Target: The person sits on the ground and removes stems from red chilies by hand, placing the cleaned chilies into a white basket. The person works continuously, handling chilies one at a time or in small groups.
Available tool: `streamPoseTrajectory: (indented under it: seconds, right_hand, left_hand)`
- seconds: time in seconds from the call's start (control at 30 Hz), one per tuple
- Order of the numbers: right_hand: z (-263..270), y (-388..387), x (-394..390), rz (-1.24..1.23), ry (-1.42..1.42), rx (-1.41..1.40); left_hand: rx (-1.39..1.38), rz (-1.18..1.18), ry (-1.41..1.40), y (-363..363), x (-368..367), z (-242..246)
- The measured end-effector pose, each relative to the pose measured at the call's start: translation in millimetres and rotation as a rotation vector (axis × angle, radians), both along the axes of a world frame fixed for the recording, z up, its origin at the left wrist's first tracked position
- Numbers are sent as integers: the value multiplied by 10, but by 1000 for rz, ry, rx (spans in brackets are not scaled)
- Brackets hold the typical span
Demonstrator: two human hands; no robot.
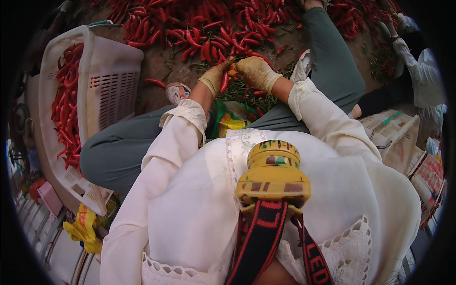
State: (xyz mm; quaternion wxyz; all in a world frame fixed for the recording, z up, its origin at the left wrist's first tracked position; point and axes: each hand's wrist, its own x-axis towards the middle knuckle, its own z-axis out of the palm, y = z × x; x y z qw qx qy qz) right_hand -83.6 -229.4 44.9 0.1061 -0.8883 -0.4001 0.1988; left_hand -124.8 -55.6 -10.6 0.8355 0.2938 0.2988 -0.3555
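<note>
Both of my hands wear stained, pale yellowish gloves and meet in front of my lap. My left hand (216, 76) has its fingers closed on a red chili pepper (224, 82) that hangs down beneath them. Close beside it, my right hand (257, 73) is curled, with something orange-red at its fingertips; its hold is partly hidden. A large heap of red chili peppers (199, 25) lies on the ground just beyond my hands. Green stems and loose bits (265, 101) are scattered below my hands, near a green and yellow bag (231, 121).
At the left stands a white plastic crate (115, 89) with red peppers inside. More crates (390, 135) stand at the right, near another person's white sleeve (404, 53). A yellow plastic bag (83, 226) lies at the lower left. A yellow headlamp (273, 178) hangs on my chest.
</note>
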Motion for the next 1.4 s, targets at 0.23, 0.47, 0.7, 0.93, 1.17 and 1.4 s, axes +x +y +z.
streamPoseTrajectory:
  seconds: [0.23, 0.47, 0.7, 0.93, 1.17, 1.4]
  right_hand:
    - [-176, -15, 273, -167, 132, -469]
    - [-412, 222, 721, -230, -293, -299]
    - [-277, 274, 524, -150, -134, -53]
    - [-201, -115, 515, -718, 391, 403]
    - [-571, -732, 1516, -1235, 461, -143]
    - [-952, -225, 1624, -1225, 995, 251]
  left_hand:
    - [533, 345, -349, -65, 241, 212]
    - [72, 461, -61, 244, 184, 41]
    - [149, 264, 11, 336, 192, -107]
    - [710, 215, -49, 424, 350, -183]
    - [858, 48, 211, 1194, 438, -650]
    - [393, 202, 94, 540, 978, -722]
